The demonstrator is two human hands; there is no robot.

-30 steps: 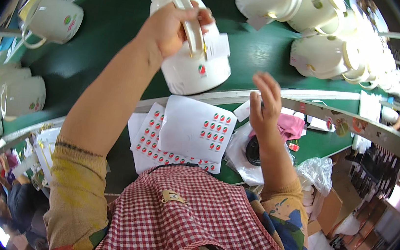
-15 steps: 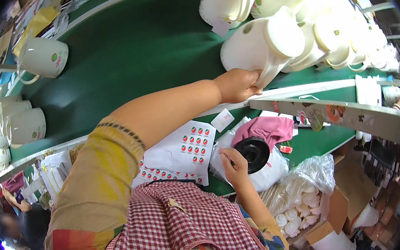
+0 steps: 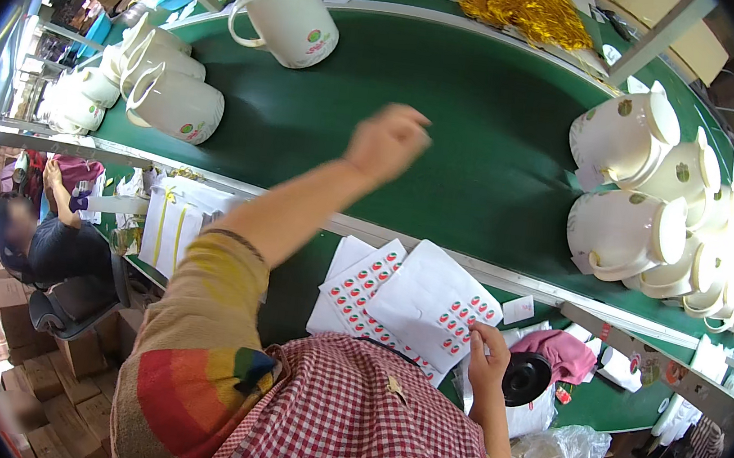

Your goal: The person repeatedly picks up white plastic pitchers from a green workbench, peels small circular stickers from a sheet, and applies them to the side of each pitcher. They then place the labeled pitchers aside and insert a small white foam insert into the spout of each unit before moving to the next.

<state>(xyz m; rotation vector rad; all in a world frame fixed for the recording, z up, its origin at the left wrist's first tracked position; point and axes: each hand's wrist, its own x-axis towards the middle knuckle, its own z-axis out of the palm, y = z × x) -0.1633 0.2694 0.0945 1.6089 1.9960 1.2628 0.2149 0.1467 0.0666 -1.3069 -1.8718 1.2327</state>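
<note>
Blurred by motion, my left hand (image 3: 387,145) hangs over the green conveyor belt (image 3: 455,94). No thing shows in it, though its fingers are smeared. My right hand (image 3: 487,365) is closed in a pinch at the right edge of a sticker sheet (image 3: 432,295) with rows of red and green round stickers; what lies between the fingertips is too small to make out. Beneath it lies a second sticker sheet (image 3: 359,296). Just right of that hand is a black round dish-like object (image 3: 526,379). A white jug (image 3: 624,236) with a lid stands at the front of the right-hand group.
More white jugs (image 3: 178,103) stand at the left, and a single jug (image 3: 295,26) at the far side. Gold tinsel (image 3: 528,8) lies beyond the belt. A pink cloth (image 3: 556,355) sits past the black object. Another person (image 3: 67,240) sits at far left.
The view has swung right. My left hand has let go of the white jug's handle and moved left over the belt. My right hand has come from beside the black object to the sticker sheet.
</note>
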